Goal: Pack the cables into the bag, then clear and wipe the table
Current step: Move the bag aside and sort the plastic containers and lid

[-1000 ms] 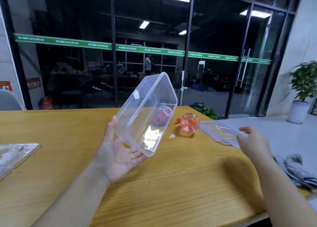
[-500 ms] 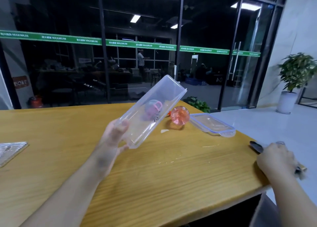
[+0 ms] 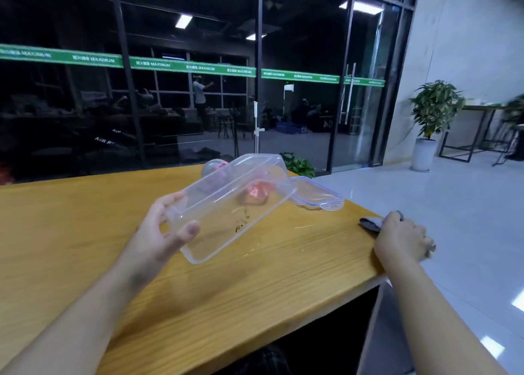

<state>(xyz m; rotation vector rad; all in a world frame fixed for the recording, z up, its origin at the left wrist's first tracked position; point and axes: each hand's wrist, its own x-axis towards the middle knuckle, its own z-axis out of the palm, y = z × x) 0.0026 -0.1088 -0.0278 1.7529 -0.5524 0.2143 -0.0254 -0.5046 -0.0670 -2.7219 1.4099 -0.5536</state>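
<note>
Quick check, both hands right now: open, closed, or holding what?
Left hand: holding the clear plastic container.
Right hand: fingers curled round the grey cloth.

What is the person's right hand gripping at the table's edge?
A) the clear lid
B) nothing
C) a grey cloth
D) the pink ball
C: the right hand curls round a grey cloth at the table edge; the clear lid lies apart.

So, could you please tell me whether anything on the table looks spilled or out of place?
Small dark specks show through the clear container that the left hand holds; whether they sit on the table or the plastic is unclear. The lid lies apart.
</note>
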